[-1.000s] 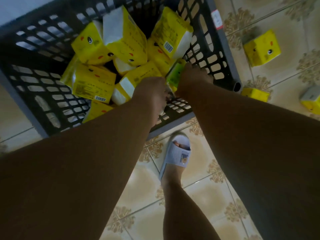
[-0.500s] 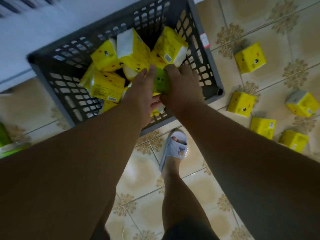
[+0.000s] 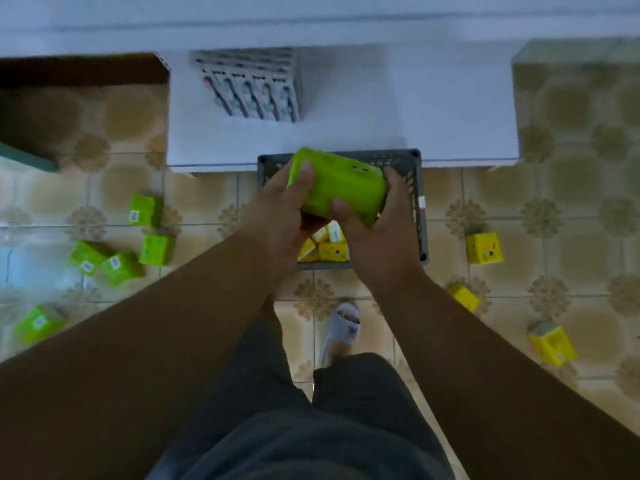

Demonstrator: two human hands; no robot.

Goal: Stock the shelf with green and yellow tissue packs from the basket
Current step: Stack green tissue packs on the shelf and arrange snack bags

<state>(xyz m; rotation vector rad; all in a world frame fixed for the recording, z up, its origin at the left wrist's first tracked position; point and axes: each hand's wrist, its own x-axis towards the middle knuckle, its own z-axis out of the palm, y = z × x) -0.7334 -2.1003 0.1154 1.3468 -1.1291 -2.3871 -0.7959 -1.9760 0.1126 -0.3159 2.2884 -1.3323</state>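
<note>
I hold a green tissue pack point(image 3: 341, 187) up in front of me with both hands, above the grey basket point(image 3: 420, 216) on the floor. My left hand point(image 3: 277, 216) grips its left end, thumb on top. My right hand point(image 3: 377, 233) grips its right end and underside. Yellow tissue packs point(image 3: 327, 249) still lie in the basket, mostly hidden by my hands. The white shelf point(image 3: 398, 109) runs just behind the basket.
Several green packs point(image 3: 145, 211) lie on the tiled floor to the left, and several yellow packs point(image 3: 483, 247) to the right. A box of toothbrushes point(image 3: 252, 86) stands on the shelf. My sandalled foot point(image 3: 341, 327) is below the basket.
Both hands closed on the green pack inside the basket and lifted it out. I have straightened up, so the basket looks much smaller and the shelf has come into view.
</note>
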